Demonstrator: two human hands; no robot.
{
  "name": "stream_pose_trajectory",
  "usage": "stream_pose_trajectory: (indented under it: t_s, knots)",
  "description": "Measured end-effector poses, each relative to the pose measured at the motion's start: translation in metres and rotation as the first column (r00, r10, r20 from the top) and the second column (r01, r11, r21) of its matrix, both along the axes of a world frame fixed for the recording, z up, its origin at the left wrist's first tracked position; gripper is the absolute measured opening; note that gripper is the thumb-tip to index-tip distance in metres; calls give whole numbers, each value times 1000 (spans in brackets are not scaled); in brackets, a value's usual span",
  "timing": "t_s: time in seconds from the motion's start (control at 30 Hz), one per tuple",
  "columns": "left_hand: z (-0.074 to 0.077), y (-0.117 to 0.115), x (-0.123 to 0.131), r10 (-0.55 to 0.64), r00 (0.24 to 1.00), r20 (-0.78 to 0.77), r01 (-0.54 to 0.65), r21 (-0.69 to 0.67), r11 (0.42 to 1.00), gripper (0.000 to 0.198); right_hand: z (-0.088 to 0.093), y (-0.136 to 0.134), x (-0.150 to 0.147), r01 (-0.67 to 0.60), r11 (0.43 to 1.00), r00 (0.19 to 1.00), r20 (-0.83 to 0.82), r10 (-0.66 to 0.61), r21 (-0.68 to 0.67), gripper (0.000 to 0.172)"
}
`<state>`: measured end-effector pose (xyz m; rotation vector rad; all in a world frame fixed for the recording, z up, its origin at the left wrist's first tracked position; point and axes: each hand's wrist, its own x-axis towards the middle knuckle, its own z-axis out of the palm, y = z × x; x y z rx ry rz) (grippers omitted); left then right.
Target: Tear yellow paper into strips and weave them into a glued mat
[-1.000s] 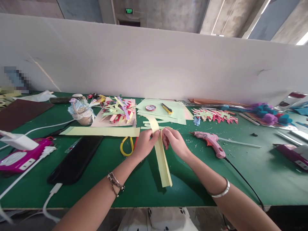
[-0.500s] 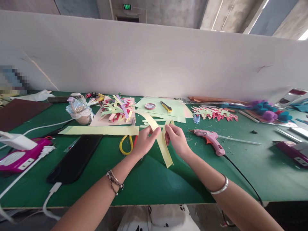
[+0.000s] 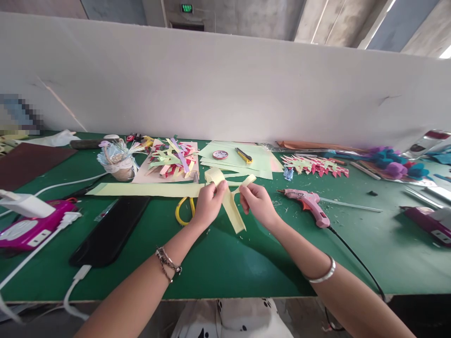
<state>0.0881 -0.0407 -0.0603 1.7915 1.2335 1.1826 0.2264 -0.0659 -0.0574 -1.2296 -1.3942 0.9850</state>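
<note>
Both my hands are pinching a pale yellow paper strip (image 3: 233, 213) above the green table. My left hand (image 3: 208, 203) grips it where one end curls over in a loop, thumb on top. With fingers pressed together, my right hand (image 3: 260, 203) pinches another curled part of the yellow paper, bent to the right. Between the hands a tail of the strip hangs down toward me. A second long yellow paper strip (image 3: 148, 189) lies flat to the left. Yellow-handled scissors (image 3: 181, 213) rest just left of my left hand, partly hidden.
A pink glue gun (image 3: 310, 205) with a cord lies at the right. A black phone (image 3: 112, 232) and a magenta power strip (image 3: 45, 223) are at the left. Behind my hands are green paper sheets (image 3: 225, 151), a utility knife (image 3: 244, 155) and cut paper scraps (image 3: 172, 162).
The strip's upper part now curls into a loop over my left hand. Its tail has shifted left and up a little, and the right-hand end bends out to the right.
</note>
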Motion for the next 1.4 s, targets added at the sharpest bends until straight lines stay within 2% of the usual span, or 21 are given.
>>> stream_pose_trajectory:
  t_s: [0.07, 0.17, 0.23, 0.3, 0.43, 0.57, 0.7, 0.77, 0.87, 0.97, 1.1, 1.2, 1.33, 1.4]
  knots:
    - [2, 0, 0, -46, 999, 12, 47, -49, 998, 42, 0, 1, 1, 12, 1000, 999, -49, -12, -6, 38]
    - [3, -3, 1, -252, 967, -20, 248, -128, 960, 42, 0, 2, 2, 9, 1000, 990, -138, -9, 2, 38]
    - [3, -5, 3, -304, 951, -48, 296, -132, 946, 41, -1, 3, 2, 11, 1000, 984, -178, -9, 6, 38]
    - [1, -6, 4, -270, 959, -84, 264, -75, 962, 39, -1, 3, 2, 16, 1000, 990, -140, -15, 2, 37]
    - [-4, -5, 4, -121, 980, -158, 131, 55, 990, 45, -2, 0, 1, -32, 999, 997, 70, 32, -4, 39]
    - [-7, -4, 5, -66, 986, -153, 75, 53, 996, 48, -2, -3, -2, -99, 995, 993, 64, 98, 14, 35]
    - [-6, -3, 4, 7, 999, -54, -6, 9, 1000, 48, 0, -3, -2, -64, 998, 996, 65, 63, 14, 35]
    - [-4, -3, 2, -4, 1000, -14, 3, -55, 999, 48, 1, -2, -1, -49, 999, 997, 53, 49, 13, 35]
    - [-2, -5, 2, -175, 985, -6, 172, -147, 974, 47, 2, -1, 1, -15, 999, 1000, -15, 15, 28, 35]
    - [-1, -5, 3, -261, 964, -40, 254, -130, 958, 41, 2, -1, 1, 1, 999, 998, -59, 1, 33, 35]
    - [-3, -4, 4, -186, 977, -108, 184, -32, 982, 41, -1, 0, 0, -75, 997, 997, 2, 75, 22, 35]
    - [-4, -4, 4, -134, 983, -124, 134, -11, 991, 42, -4, 0, -1, -64, 998, 998, 20, 64, 19, 37]
    - [-4, -4, 3, -101, 993, -59, 100, -19, 995, 40, -3, -1, -2, -90, 996, 996, -9, 90, 2, 38]
    - [-3, -3, 2, -72, 997, -3, 72, -46, 996, 41, -3, -1, -2, -55, 998, 998, -13, 56, 20, 39]
